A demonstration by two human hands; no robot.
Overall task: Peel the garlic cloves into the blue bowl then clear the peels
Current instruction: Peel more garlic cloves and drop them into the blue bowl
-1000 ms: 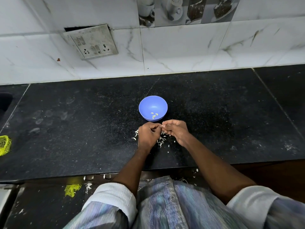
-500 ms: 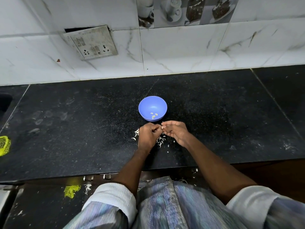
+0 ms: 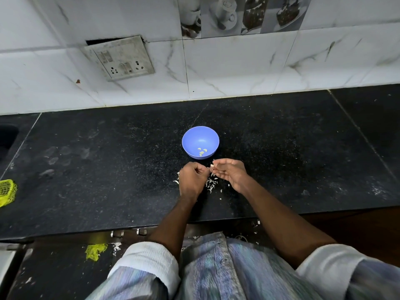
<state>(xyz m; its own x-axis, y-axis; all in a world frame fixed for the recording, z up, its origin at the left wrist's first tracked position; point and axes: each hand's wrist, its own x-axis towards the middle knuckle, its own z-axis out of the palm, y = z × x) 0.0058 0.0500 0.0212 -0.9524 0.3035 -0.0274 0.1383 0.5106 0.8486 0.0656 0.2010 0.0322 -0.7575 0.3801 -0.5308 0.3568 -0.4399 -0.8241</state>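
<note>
The blue bowl stands on the black counter and holds several peeled garlic cloves. Just in front of it, my right hand pinches a small pale garlic clove at its fingertips. My left hand is curled in a fist beside it, fingertips near the clove; what it holds is hidden. White garlic peels lie scattered on the counter under and between both hands.
A yellow mesh bag lies at the counter's left edge, with a sink corner behind it. A switch plate sits on the tiled wall. More peels and a yellow scrap lie on the floor below the counter edge.
My hands have drawn slightly apart; the right hand has lifted a little with the clove, the left has stayed low over the peels.
</note>
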